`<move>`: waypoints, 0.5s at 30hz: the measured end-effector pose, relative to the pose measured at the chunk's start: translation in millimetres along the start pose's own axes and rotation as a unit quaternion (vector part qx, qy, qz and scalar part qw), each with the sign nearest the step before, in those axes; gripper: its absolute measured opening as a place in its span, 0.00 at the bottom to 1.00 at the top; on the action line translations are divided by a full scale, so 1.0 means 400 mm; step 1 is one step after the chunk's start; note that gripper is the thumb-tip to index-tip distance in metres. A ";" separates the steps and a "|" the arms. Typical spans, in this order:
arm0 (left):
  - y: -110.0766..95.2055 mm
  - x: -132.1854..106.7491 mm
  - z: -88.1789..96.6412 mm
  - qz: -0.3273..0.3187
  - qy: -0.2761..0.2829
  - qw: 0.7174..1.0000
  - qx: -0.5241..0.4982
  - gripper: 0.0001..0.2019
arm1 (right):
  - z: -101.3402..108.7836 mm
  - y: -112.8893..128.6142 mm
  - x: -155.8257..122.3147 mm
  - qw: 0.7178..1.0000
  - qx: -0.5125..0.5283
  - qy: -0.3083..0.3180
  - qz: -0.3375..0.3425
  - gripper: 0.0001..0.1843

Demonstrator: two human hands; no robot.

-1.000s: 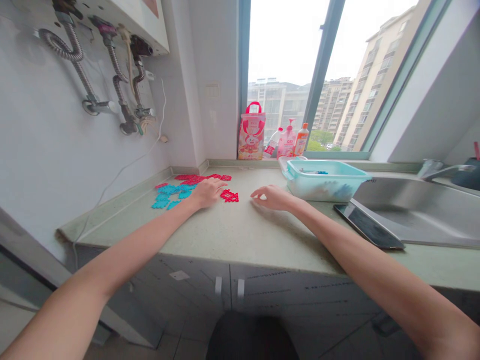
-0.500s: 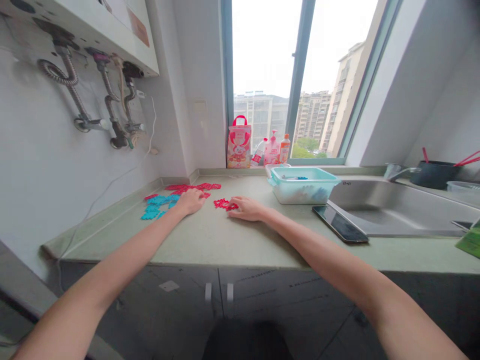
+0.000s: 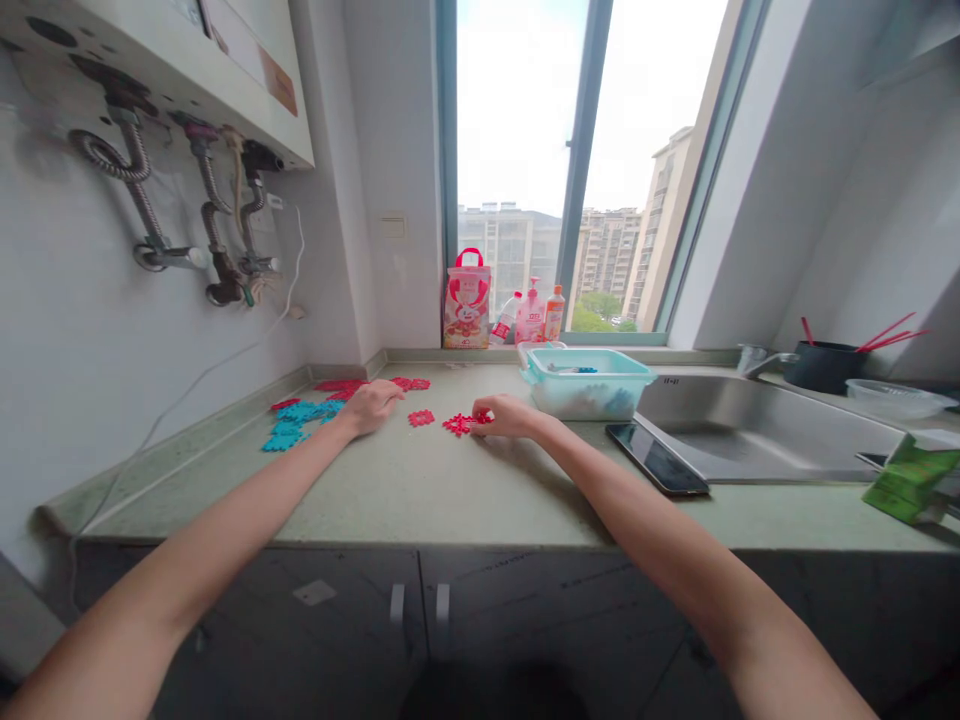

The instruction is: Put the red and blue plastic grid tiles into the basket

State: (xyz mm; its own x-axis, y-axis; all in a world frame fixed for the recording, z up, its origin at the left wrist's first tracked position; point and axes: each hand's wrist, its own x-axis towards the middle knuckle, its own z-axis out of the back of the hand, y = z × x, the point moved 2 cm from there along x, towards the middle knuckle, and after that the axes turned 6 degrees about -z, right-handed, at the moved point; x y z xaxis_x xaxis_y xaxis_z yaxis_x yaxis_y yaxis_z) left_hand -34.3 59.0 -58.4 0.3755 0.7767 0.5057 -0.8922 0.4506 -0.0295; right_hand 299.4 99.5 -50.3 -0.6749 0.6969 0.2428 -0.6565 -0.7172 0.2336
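Observation:
My right hand (image 3: 506,415) is closed with its fingertips on red snowflake-shaped pieces (image 3: 457,425) on the counter. A separate red snowflake piece (image 3: 421,418) lies between my hands. My left hand (image 3: 371,408) rests further left with its fingers curled in. Whatever those fingers hold, if anything, is hidden. Behind and around it lie several more red snowflake pieces (image 3: 411,384), partly covered by the hand. Left of that hand, several blue snowflake pieces (image 3: 285,428) form a loose patch.
A light-blue plastic tub (image 3: 589,395) with pieces inside stands right of my right hand. Near it lie a phone (image 3: 656,458) and a steel sink (image 3: 742,425). Bottles (image 3: 531,318) and a pink bag (image 3: 466,310) stand by the window. A green box (image 3: 907,480) sits far right.
The camera view has shifted slightly. My right hand has drawn away from a red piece, which now lies apart between the hands. My left hand remains by the red pieces.

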 end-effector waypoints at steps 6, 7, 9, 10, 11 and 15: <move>0.070 0.028 -0.022 0.146 0.041 0.973 0.176 0.30 | 0.008 0.020 -0.011 1.000 -0.012 0.005 0.015 0.24; 0.076 0.038 -0.025 0.158 0.052 0.966 0.196 0.33 | 0.007 0.021 -0.011 1.000 -0.013 0.004 0.012 0.26; 0.091 0.057 -0.031 0.192 0.063 0.955 0.217 0.38 | 0.003 0.020 -0.009 1.000 -0.011 0.003 0.008 0.30; 0.101 0.065 -0.035 0.216 0.067 0.950 0.217 0.40 | 0.001 0.018 -0.008 1.000 -0.009 0.005 0.008 0.31; 0.112 0.071 -0.038 0.239 0.074 0.945 0.211 0.42 | -0.001 0.016 -0.006 1.000 -0.006 0.008 0.011 0.31; 0.148 0.072 -0.056 0.307 0.123 0.933 0.141 0.48 | -0.002 0.009 -0.003 1.000 -0.001 0.013 0.027 0.31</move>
State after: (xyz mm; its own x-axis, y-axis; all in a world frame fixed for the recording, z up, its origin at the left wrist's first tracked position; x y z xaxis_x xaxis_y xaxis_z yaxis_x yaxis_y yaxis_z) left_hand -70.9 118.0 -64.9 -0.2125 0.9435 0.2542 -0.9758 -0.2188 -0.0037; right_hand 297.6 95.8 -50.5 -0.7171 0.6575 0.2311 -0.6202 -0.7533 0.2189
